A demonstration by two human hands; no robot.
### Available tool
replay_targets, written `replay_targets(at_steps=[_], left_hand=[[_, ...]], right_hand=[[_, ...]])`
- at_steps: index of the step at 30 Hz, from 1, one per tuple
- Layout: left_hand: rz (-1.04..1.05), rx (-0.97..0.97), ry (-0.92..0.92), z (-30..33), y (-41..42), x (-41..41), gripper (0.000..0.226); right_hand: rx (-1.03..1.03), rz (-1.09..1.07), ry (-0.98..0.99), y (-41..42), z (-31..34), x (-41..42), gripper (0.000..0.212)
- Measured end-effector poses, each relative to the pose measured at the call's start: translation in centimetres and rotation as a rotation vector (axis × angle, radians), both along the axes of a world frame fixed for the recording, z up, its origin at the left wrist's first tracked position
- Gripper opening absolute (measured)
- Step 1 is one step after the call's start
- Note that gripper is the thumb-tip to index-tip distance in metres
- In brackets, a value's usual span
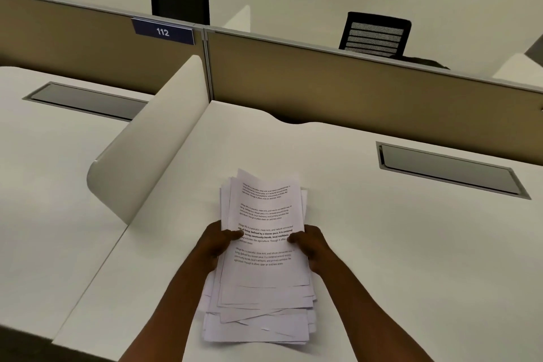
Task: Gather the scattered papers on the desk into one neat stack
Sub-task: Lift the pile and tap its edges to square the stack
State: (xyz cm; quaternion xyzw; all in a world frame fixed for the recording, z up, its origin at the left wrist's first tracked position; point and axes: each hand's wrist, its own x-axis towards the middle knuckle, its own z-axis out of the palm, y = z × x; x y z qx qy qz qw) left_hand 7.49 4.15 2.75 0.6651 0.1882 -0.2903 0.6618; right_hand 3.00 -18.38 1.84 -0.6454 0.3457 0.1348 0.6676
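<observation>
Both arms reach forward over the white surface [382,244]. Left hand [216,244] and right hand [313,247] hold the papers [264,270] by the sides, thumbs on top, each grip closed on them.

left hand [219,241], right hand [308,244], both gripping, thumbs on top

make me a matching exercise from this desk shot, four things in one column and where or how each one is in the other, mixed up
Things
1. stack of white printed papers
2. blue sign numbered 112
3. black mesh-back office chair
4. grey recessed cable hatch

Places or states
A. set into the white desk top
B. behind the tan partition
C. gripped at its sides by left hand and right hand
D. fixed on the partition's top edge

Pairs: 1-C, 2-D, 3-B, 4-A
</observation>
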Motion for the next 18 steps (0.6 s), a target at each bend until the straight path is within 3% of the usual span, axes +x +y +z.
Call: replay_targets(at_steps=[6, 11, 15, 18], left_hand=[[-0.063, 0.031, -0.272, 2.1, -0.5, 0.7, 0.055], [0.007, -0.352, -0.39, 5.4, -0.1, 2.5, 0.061], [-0.109, -0.14, -0.421, 6.2, -1.4, 2.3, 0.055], [-0.079, -0.056, -0.407, 5.5, -2.3, 1.5, 0.044]], right_hand=[[0.036, -0.024, -0.234, -0.4, 2.4, 0.4, 0.036], [0.241, -0.076, -0.512, -3.5, 6.5, 0.9, 0.04], [0.025, 0.022, -0.441, -3.1, 6.6, 1.0, 0.035], [-0.082, -0.041, -0.404, -2.4, 5.8, 0.9, 0.03]])
